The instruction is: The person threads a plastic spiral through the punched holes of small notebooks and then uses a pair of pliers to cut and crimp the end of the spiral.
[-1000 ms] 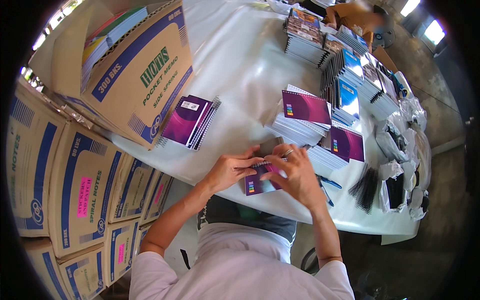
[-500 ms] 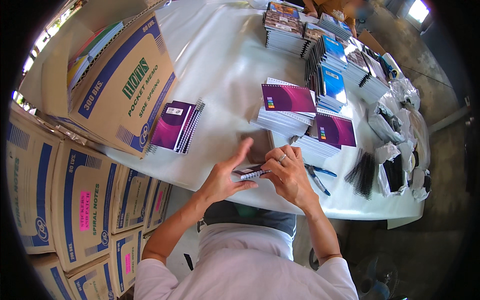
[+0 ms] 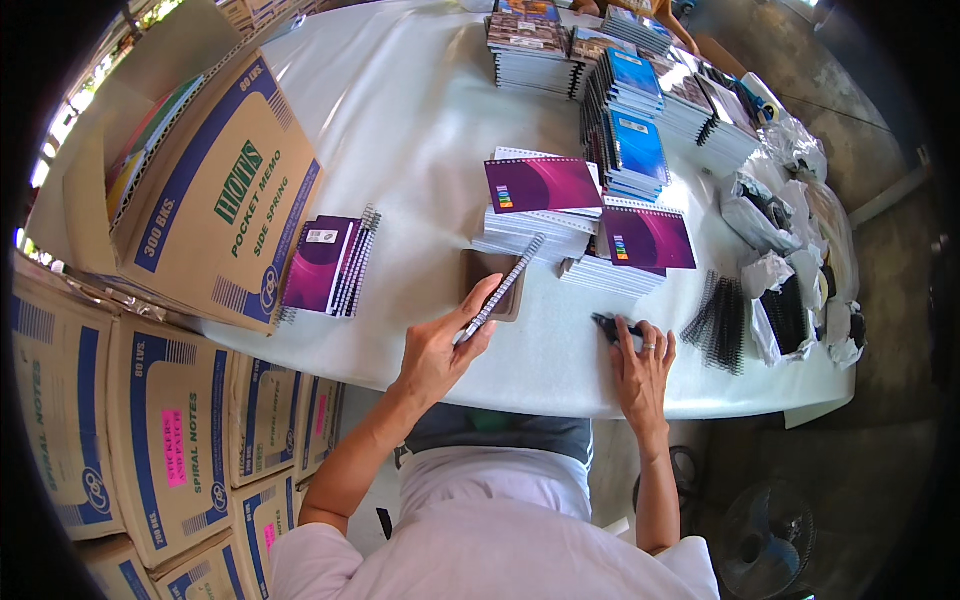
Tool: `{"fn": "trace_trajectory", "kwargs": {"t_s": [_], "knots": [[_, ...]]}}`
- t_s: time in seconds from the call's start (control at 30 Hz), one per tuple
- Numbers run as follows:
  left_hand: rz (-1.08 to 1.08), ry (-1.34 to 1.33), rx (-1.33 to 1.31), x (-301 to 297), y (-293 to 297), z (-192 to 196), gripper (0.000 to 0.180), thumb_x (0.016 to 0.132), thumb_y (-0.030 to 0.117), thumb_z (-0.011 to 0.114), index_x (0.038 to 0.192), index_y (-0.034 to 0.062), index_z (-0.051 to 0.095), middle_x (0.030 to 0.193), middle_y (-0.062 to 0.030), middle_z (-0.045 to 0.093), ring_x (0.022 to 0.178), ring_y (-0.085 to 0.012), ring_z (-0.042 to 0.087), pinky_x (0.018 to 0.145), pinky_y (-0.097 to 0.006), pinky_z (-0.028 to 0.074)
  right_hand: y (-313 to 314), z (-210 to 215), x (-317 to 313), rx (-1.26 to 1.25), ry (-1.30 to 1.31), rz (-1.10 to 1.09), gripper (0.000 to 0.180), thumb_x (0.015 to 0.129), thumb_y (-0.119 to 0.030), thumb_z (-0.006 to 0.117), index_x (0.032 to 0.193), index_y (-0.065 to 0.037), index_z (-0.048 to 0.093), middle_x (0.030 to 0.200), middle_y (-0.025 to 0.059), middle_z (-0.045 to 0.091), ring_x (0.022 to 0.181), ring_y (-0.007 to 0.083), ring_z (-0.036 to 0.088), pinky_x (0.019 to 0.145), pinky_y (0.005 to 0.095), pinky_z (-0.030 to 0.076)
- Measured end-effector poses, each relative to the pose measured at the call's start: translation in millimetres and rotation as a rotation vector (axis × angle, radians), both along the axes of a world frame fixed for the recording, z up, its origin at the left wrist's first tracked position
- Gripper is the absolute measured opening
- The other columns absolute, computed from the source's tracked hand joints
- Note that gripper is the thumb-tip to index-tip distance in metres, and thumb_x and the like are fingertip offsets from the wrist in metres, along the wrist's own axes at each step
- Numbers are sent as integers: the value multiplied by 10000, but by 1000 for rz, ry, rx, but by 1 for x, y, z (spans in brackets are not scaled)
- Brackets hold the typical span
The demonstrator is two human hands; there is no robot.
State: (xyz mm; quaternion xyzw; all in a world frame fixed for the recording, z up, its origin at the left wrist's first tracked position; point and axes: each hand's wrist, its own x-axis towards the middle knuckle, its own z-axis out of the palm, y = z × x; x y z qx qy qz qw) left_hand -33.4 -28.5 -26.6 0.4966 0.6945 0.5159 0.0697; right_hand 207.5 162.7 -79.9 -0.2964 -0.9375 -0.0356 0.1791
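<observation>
Over the near part of the table, my left hand (image 3: 442, 345) grips a small spiral notebook (image 3: 508, 283), tilted so its coil edge faces up. My right hand (image 3: 645, 370) is closed over a pair of pliers (image 3: 606, 325) near the front edge; the dark jaws show past the fingers, while the handles are mostly hidden. A brown tray-like block (image 3: 508, 304) lies beneath the notebook. Beyond it stands a stack of punched sheets (image 3: 530, 237) topped by a purple cover (image 3: 543, 186). To its right is another stack with a purple cover (image 3: 648, 238).
Purple spiral notebooks (image 3: 322, 265) are piled beside a large carton (image 3: 215, 200) at left. Black plastic coils (image 3: 717, 322) and bags of coils (image 3: 785, 310) lie at right. Stacks of blue notebooks (image 3: 638, 150) stand farther back. Another person's arm (image 3: 680, 32) shows at the far edge.
My right hand has left the notebook and moved right onto the pliers. My left hand now holds the notebook alone, raised and turned coil edge up. The view has shifted slightly.
</observation>
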Motion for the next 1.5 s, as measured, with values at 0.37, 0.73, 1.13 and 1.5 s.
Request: {"fn": "trace_trajectory", "kwargs": {"t_s": [0.37, 0.73, 1.13, 1.5], "knots": [[122, 399, 87, 4, 9, 6, 620, 789, 86, 777, 1370, 141, 570, 1260, -84, 654, 1056, -286, 682, 887, -357, 582, -86, 94, -65, -421, 272, 370, 504, 811, -165, 733, 1301, -153, 618, 1079, 141, 526, 966, 294, 551, 797, 405, 496], [72, 432, 94, -2, -3, 10, 693, 684, -40, 788, 1338, 72, 590, 1246, -98, 662, 1033, -276, 695, 1002, -373, 528, -53, 107, -74, -1545, 114, 507, 337, 1033, -221, 501, 1290, -29, 605, 879, 104, 598, 747, 175, 573, 722, 297, 498], [258, 414, -621, -150, -105, 3, 712, 742, 302, 783, 1408, 222, 543, 1467, -17, 509, 1433, -309, 350, 1129, -542, 335, -4, 45, -40, -273, -87, 280, 368, 863, -172, 691, 1227, -125, 653, 1189, 150, 555, 1108, 332, 516, 929, 471, 425], [79, 469, -237, -113, -19, 32, 793, 719, 180, 807, 1447, 144, 497, 1557, -62, 393, 1497, -370, 191, 1164, -557, 195, 64, 141, -93, -18, 195, 283, 378, 823, -114, 744, 1194, -81, 679, 1269, 110, 616, 1191, 321, 552, 968, 432, 461]]}}
